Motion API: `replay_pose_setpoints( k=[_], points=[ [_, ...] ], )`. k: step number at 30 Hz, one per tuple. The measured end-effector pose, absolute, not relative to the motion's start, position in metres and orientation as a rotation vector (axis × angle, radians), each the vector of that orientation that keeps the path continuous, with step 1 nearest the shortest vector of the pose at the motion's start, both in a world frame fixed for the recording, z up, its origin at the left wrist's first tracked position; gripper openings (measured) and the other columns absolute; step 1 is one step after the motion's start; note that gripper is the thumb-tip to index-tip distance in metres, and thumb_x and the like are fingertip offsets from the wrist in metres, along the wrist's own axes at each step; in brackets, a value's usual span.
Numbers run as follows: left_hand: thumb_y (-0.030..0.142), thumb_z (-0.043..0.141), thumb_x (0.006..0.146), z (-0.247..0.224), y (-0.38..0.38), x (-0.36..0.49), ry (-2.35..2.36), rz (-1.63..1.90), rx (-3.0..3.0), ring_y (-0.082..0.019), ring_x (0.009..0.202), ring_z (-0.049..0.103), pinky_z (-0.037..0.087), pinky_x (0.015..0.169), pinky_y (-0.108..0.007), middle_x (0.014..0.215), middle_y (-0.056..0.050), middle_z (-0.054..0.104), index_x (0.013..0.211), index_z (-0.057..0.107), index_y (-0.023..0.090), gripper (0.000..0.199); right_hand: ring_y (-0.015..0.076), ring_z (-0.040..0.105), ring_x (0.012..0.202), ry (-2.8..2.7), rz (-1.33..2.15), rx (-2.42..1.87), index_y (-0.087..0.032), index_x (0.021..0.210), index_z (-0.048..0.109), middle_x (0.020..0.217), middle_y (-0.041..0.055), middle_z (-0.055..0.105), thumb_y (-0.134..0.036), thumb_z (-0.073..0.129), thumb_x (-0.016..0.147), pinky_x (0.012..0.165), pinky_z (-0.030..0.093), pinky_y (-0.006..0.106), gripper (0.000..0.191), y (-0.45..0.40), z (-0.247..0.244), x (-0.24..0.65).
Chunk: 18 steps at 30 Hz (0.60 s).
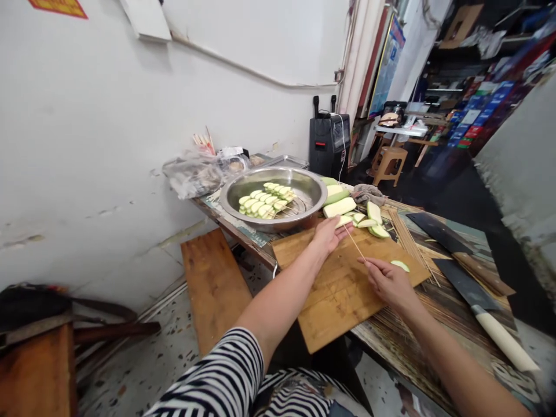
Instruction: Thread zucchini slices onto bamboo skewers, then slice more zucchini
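Note:
Above the wooden cutting board (334, 307), my left hand (328, 234) holds a pale zucchini slice (344, 221) near its fingertips. My right hand (388, 282) pinches the near end of a thin bamboo skewer (355, 244). The skewer's far end meets the slice; how deep it goes I cannot tell. Loose zucchini pieces (373, 213) lie just beyond the board's far edge. One more slice (400, 266) rests on the board by my right hand. In a steel basin (319, 200) behind my left hand are several skewers of zucchini slices (264, 202).
Two cleavers lie at the right, one with a brown handle (482, 272), one with a pale handle (506, 339). Bare skewers (408, 240) are bunched beside the board. Plastic bags (195, 171) sit by the wall, a black speaker (330, 145) behind. A wooden bench (215, 284) stands at left.

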<state>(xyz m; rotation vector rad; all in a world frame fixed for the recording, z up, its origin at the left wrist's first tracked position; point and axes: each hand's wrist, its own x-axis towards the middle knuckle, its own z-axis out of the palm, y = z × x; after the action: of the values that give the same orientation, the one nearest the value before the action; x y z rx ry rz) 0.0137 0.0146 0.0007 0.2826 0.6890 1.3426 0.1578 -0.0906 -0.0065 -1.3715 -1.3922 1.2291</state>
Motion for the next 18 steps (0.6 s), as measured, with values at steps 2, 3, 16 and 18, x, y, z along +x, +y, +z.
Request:
replay_pose_setpoints(
  k=[2,3,16,18],
  points=[
    [0.009,0.053,0.084,0.001,0.015,0.013,0.691,1.366,0.268,-0.021,0.077,0.069,0.056,0.076,-0.037,0.08,-0.012,0.067,0.082,0.055,0.009,0.003,0.0067,0.026,0.037,-1.401,1.228,-1.367,-0.012,0.109,0.058,0.043,-0.0103,0.031,-0.057,0.06,0.07,0.038,0.016,0.021,0.059,-0.089,-0.004,0.154],
    [0.007,0.053,0.084,0.001,0.015,0.012,0.699,1.376,0.264,-0.021,0.075,0.069,0.056,0.074,-0.037,0.079,-0.012,0.067,0.081,0.055,0.009,0.004,0.0068,0.027,0.037,-1.409,1.217,-1.371,-0.013,0.108,0.057,0.043,-0.0102,0.032,-0.056,0.06,0.07,0.038,0.017,0.02,0.058,-0.088,-0.004,0.152],
    [0.005,0.053,0.082,0.0,0.017,0.012,0.776,1.352,0.294,-0.021,0.077,0.068,0.054,0.082,-0.04,0.077,-0.01,0.066,0.082,0.057,0.008,0.005,0.0034,0.023,0.032,-1.275,1.363,-1.326,-0.016,0.093,0.056,0.046,-0.0109,0.033,-0.059,0.061,0.069,0.033,0.013,0.018,0.049,-0.089,-0.013,0.146],
    [0.006,0.053,0.082,-0.001,0.017,0.013,0.78,1.349,0.3,-0.02,0.076,0.068,0.055,0.081,-0.038,0.075,-0.009,0.066,0.083,0.057,0.009,0.005,0.0025,0.022,0.031,-1.23,1.413,-1.306,-0.017,0.092,0.054,0.046,-0.0114,0.034,-0.058,0.06,0.07,0.031,0.013,0.017,0.047,-0.091,-0.012,0.143]
  ],
)
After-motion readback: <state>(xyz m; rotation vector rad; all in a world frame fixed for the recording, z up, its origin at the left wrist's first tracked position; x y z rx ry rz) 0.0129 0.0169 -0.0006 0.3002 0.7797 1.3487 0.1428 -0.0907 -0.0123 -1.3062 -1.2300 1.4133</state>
